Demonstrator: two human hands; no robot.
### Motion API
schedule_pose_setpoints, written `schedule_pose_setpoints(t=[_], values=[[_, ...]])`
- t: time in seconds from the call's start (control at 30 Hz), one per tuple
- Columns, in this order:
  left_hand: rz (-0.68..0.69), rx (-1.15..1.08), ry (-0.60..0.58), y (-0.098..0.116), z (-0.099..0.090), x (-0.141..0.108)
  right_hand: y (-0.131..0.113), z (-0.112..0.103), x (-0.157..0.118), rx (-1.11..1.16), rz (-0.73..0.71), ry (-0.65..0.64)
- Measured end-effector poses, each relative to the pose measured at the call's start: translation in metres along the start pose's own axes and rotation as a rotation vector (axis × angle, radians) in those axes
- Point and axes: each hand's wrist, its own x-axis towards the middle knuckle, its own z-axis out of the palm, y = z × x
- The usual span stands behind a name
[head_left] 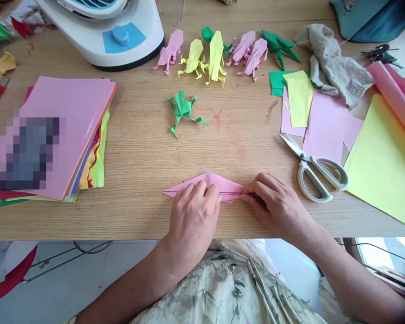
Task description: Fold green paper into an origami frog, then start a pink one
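A folded pink paper (207, 181), long and pointed at its left end, lies flat on the wooden table near the front edge. My left hand (196, 211) rests on its middle with curled fingers, pressing it down. My right hand (273, 202) pinches its right tip between thumb and fingers. The left part of the paper's lower edge is hidden under my left hand. Beyond the paper sits a green folded paper frog (182, 108).
Scissors (303, 155) lie open to the right, by pink scraps (326, 121) and yellow sheets (388, 166). A colored paper stack (70, 103) is left. Several folded figures (216, 54), a white appliance (138, 45) and a grey cloth (337, 63) stand behind.
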Motion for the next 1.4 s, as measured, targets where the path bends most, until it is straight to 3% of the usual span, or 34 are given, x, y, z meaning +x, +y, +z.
schedule_pose_setpoints(t=[0.23, 0.47, 0.87, 1.1, 1.4], values=[[0.014, 0.012, -0.047, 0.002, -0.003, 0.002, 0.000, 0.002, 0.000, -0.043, 0.008, 0.000], [0.021, -0.027, -0.021, 0.001, -0.002, 0.003, 0.009, -0.011, -0.005, 0.108, -0.006, -0.030], [0.009, -0.072, -0.002, 0.000, 0.000, 0.001, 0.008, -0.007, -0.008, 0.093, -0.017, 0.062], [-0.002, -0.077, 0.004, 0.001, -0.001, 0.002, 0.006, -0.007, -0.010, 0.065, 0.031, 0.049], [-0.060, -0.050, -0.046, 0.006, -0.003, 0.008, -0.005, -0.008, -0.002, 0.061, 0.192, 0.006]])
